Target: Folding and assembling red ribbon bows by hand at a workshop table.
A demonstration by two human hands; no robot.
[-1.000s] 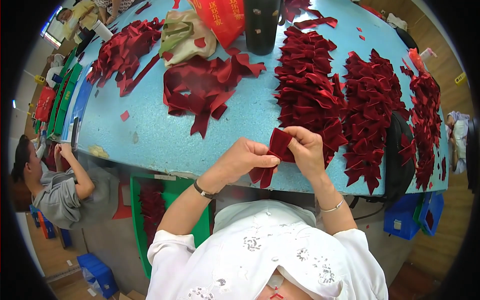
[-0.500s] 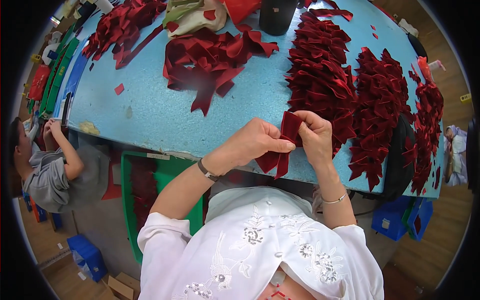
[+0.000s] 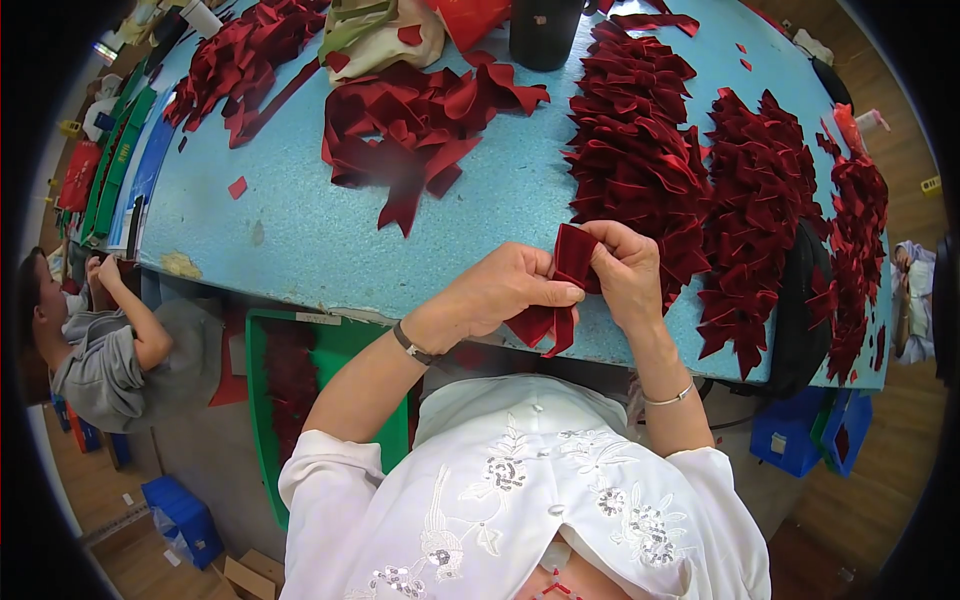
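Both my hands meet over the near edge of a light blue table (image 3: 300, 240). They pinch one dark red velvet ribbon piece (image 3: 572, 262), folded into a bow shape, its tails hanging below my fingers. My left hand (image 3: 505, 290) grips the fold from the left, and my right hand (image 3: 628, 275) holds it from the right. Just beyond my right hand lies a long row of finished red bows (image 3: 630, 150). A loose heap of cut red ribbon strips (image 3: 420, 115) lies further out, left of centre.
More red bows (image 3: 765, 200) fill the table's right side, and another ribbon pile (image 3: 245, 55) sits far left. A dark cylinder (image 3: 545, 30) stands at the back. A green crate (image 3: 265, 400) sits under the table. Another person (image 3: 105, 350) sits at the left.
My hands have kept working the same ribbon fold, with my fingers shifting slightly on it. The view has tipped a little, so the table sits higher in the picture.
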